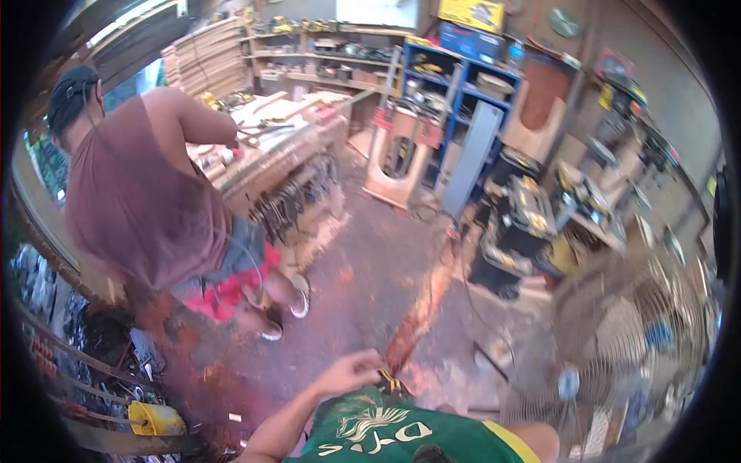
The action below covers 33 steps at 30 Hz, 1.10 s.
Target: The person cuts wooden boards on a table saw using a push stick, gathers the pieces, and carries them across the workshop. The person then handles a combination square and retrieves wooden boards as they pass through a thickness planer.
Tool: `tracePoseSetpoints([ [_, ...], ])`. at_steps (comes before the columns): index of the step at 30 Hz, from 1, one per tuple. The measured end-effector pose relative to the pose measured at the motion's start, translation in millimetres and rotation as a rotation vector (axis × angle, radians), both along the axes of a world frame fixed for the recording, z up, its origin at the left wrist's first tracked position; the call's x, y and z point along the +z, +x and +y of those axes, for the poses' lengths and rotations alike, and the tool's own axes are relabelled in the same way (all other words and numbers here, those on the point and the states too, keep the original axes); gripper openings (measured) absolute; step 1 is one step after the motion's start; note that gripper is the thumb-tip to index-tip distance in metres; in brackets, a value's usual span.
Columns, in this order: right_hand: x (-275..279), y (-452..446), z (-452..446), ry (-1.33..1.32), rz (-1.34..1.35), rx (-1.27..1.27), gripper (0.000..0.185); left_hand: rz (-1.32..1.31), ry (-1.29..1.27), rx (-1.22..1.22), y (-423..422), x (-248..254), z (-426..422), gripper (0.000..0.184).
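My left hand [351, 376] is in front of my green shirt [370, 432], with the fingers stretched loosely to the right. Nothing shows in its grasp. Close by its fingertips is a small black-and-yellow thing [394, 383] at the shirt's lower edge; I cannot make out what it is. My right hand is out of sight; only a bit of the right shoulder [546, 441] shows.
A person in a sleeveless brown top [139, 201] stands at the workbench [266, 166], where clamps [293, 197] hang. Blue shelving [455, 85], black toolboxes [529, 216] and a large fan [617, 332] line the right. A yellow bucket [154, 419] sits lower left. A cable [471, 301] crosses the floor.
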State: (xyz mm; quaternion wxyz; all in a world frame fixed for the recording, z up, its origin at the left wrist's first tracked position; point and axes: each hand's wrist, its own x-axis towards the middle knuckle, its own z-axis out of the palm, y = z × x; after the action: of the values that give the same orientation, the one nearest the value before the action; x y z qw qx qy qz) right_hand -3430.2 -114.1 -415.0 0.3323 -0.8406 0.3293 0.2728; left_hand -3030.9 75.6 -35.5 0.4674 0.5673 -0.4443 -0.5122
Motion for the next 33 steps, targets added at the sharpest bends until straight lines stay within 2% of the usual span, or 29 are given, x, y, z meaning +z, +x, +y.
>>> tracePoseSetpoints([
  [1, -3, 23, -32, -0.007, 0.022, 0.016, 0.035, 0.075, 0.023, -0.21, 24, -35, -33, 0.054],
  [2, -2, 51, -70, -0.033, 0.042, 0.048, 0.035, 0.0, -0.049, -0.363, 44, -17, -61, 0.057],
  [3, -2, 79, -105, -0.065, 0.054, 0.085, 0.036, 0.039, -0.111, -0.496, 66, -30, -91, 0.057],
  [4, 6, 105, -139, -0.099, 0.051, 0.131, 0.036, 0.141, 0.038, -0.478, 78, -21, -109, 0.045],
  [7, 45, 195, -245, -0.218, -0.021, 0.181, 0.039, 0.111, 0.072, -0.364, 126, -19, -169, 0.032],
  [8, 71, 227, -274, -0.145, -0.047, 0.018, 0.039, 0.066, 0.05, -0.144, 138, 24, -193, 0.028],
  [10, 132, 303, -331, -0.002, -0.122, -0.313, 0.04, -0.099, 0.109, 0.091, 184, 47, -259, 0.03],
  [11, 142, 334, -361, -0.097, -0.194, -0.238, 0.039, -0.186, 0.146, 0.204, 202, 50, -289, 0.031],
  [14, 169, 442, -441, -0.225, -0.268, -0.093, 0.039, -0.075, -0.019, 0.079, 216, 19, -381, 0.03],
  [15, 171, 462, -462, -0.247, -0.257, -0.061, 0.04, -0.082, -0.126, -0.185, 221, 12, -402, 0.027],
  [17, 151, 499, -500, -0.308, -0.266, -0.063, 0.039, -0.216, -0.147, -0.335, 272, 19, -430, 0.025],
  [19, 139, 546, -535, -0.302, -0.306, -0.126, 0.039, -0.297, -0.06, 0.251, 360, -11, -467, 0.023],
  [20, 146, 559, -541, -0.254, -0.316, -0.183, 0.039, -0.698, 0.015, 0.479, 411, -25, -488, 0.023],
  [21, 152, 570, -556, -0.212, -0.318, -0.237, 0.04, -0.519, 0.199, 0.813, 457, -26, -505, 0.02],
  [22, 146, 580, -577, -0.256, -0.279, -0.23, 0.039, -0.566, 0.016, 1.036, 493, -23, -525, 0.02],
  [23, 141, 587, -592, -0.289, -0.224, -0.22, 0.039, -0.678, -0.184, 1.021, 526, -9, -546, 0.021],
  [24, 134, 577, -593, -0.307, -0.156, -0.205, 0.039, -0.629, -0.106, 0.922, 545, 4, -561, 0.024],
  [25, 160, 579, -602, -0.197, -0.14, -0.235, 0.037, -0.623, -0.129, 0.846, 559, 22, -581, 0.026],
  [26, 227, 609, -616, -0.089, -0.129, -0.269, 0.035, -0.62, -0.156, 0.771, 572, 34, -603, 0.027],
  [28, 209, 616, -651, 0.033, -0.156, -0.343, 0.028, -0.645, -0.166, 0.717, 593, 46, -645, 0.031],
  [29, 170, 615, -678, 0.032, -0.2, -0.378, 0.024, -0.664, -0.184, 0.691, 607, 49, -666, 0.033],
  [32, 193, 663, -735, -0.058, -0.61, -0.461, 0.02, -0.794, -0.191, 0.74, 652, 45, -725, 0.038],
  [33, 195, 684, -757, -0.107, -0.602, -0.479, 0.02, -0.79, -0.174, 0.778, 668, 46, -745, 0.039],
])
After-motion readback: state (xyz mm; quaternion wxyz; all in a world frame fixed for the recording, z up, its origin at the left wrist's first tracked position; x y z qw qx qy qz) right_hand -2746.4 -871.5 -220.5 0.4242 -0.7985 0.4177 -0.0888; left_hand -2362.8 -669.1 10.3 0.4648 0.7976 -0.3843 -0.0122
